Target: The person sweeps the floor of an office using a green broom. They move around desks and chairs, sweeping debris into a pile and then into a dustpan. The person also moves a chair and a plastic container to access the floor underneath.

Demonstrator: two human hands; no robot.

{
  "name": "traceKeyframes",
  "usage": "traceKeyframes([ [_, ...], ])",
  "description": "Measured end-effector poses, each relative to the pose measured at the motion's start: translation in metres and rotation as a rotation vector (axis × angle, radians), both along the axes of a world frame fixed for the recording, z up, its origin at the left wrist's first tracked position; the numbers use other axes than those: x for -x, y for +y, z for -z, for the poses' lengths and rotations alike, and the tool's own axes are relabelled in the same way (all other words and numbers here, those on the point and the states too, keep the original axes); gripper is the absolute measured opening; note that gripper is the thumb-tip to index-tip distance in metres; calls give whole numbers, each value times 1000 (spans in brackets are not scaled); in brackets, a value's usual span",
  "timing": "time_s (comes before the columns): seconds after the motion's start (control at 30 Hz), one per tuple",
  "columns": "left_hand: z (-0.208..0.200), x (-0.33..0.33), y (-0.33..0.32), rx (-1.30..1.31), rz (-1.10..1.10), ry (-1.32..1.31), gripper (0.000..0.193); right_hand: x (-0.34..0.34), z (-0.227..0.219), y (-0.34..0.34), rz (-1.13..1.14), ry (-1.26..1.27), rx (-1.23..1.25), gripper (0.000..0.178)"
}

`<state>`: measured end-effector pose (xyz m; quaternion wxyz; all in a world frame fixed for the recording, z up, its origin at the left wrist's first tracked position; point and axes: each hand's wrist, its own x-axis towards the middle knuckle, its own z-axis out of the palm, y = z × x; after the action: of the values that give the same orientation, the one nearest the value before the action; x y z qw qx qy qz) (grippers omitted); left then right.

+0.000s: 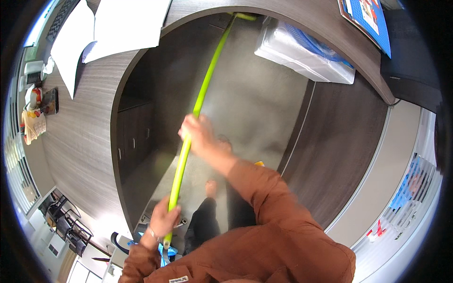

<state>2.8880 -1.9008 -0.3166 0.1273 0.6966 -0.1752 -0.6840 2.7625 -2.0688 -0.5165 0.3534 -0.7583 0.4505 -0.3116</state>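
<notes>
A long lime-green pole point(207, 78) slants from near my body to the floor under the desk. At its far end a yellow-green head piece point(245, 16) shows partly, the rest hidden by the desk edge, so I cannot tell a mop from a broom. My right hand point(197, 134) wraps round the middle of the pole, somewhat blurred. Lower down, close to the near end, my left hand point(164, 219) is closed on the same pole.
The curved wooden desk point(89, 137) arches around the grey floor point(273, 108). A clear plastic-wrapped bundle point(302, 52) stands under its far right part. Dark drawers point(134, 137) are at the left, a dark wood panel point(335, 146) at the right. White papers point(122, 23) overhang the desk edge.
</notes>
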Motion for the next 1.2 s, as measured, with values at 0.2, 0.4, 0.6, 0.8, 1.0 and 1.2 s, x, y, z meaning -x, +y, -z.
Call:
traceKeyframes([
  [0.2, 36, 20, -12, 1, -38, 83, 21, 23, 23, -11, -16, 11, -84, 8],
  [0.4, -76, -4, 124, -4, 218, -136, 21, 5, -76, 144, -283, -73, -327, 14],
  [0.6, -25, -5, 97, -79, 120, -123, 22, 18, -43, 90, -214, 46, -153, 18],
  [0.8, 53, 10, 45, 49, 133, -71, 21, 41, 13, 21, -184, 119, -95, 9],
  [1.0, -61, -17, 235, -236, 292, -232, 24, 0, -59, 228, -478, 19, -542, 12],
  [1.2, -54, 14, 178, -148, -13, -260, 16, -20, -53, 180, -411, -172, -446, 28],
])
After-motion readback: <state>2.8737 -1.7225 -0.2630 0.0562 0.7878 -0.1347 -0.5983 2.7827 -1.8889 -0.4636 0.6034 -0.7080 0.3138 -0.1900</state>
